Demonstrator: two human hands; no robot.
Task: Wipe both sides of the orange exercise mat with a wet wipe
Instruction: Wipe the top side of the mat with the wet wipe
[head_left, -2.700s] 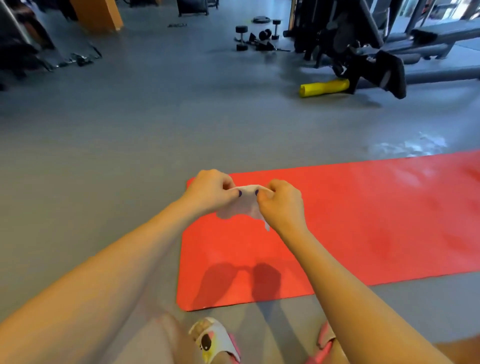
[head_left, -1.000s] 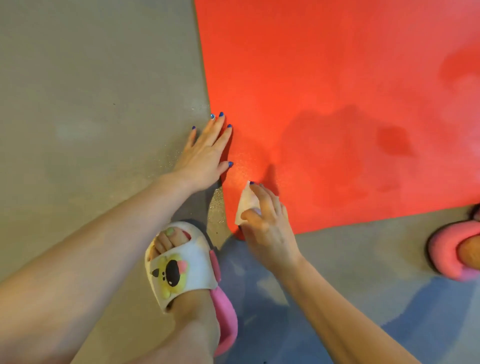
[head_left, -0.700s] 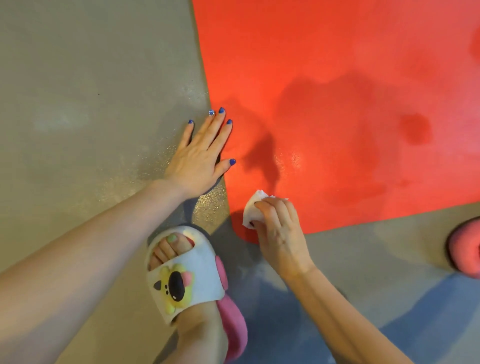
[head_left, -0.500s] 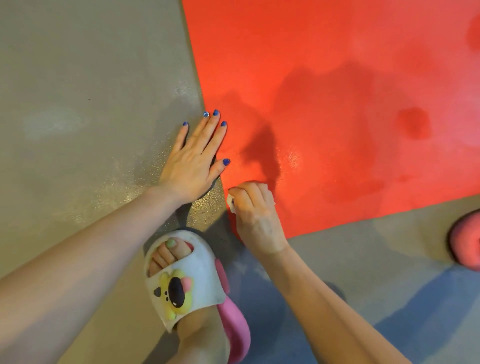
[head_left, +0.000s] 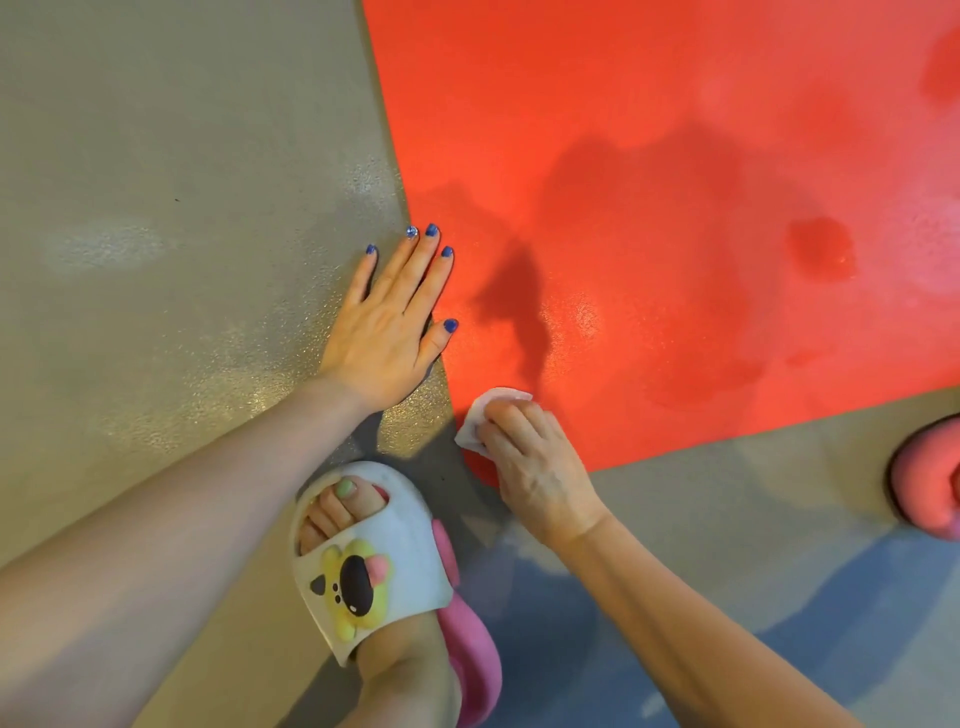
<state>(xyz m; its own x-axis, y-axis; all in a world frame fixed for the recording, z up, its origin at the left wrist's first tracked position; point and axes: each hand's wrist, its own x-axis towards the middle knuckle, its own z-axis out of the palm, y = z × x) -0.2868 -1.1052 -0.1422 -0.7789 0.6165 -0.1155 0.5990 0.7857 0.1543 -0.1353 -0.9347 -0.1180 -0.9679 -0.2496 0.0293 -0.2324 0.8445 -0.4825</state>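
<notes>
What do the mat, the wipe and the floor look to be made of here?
Mat: probably foam or rubber, fine pebbled orange surface with a damp sheen. Wipe: thin white nonwoven sheet, crumpled under the right hand. Floor: grey, speckled, likely rubber or vinyl.

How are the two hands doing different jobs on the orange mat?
The left hand lies flat with straight fingers, while the right hand curls its fingers. The left hand holds nothing; the right hand grips a white wet wipe. The left hand rests across the edge of the flat orange exercise mat, partly on the grey floor; the right hand works at the mat's corner. Both touch the mat.
</notes>
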